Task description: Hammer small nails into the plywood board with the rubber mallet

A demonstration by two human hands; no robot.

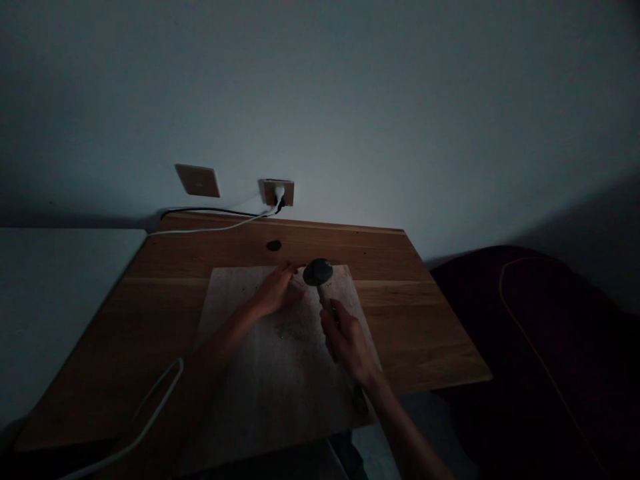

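Observation:
My right hand (347,340) is wrapped round the handle of a mallet (319,272) with a dark, rounded head. The mallet is raised, its head close to the far part of a pale wooden board (265,373). My left hand (277,290) is over the far part of the board, just left of the mallet head. Its fingers are drawn together, and what they hold, if anything, is too dark to make out. Small dark marks and specks show on the board between my hands.
The board lies on a wooden table (420,320) against the wall. A socket (279,193) carries plugged-in cables, and a blank wall plate (197,180) is left of it. A white cable (155,413) loops at the lower left. Dark red upholstery (500,333) stands at right.

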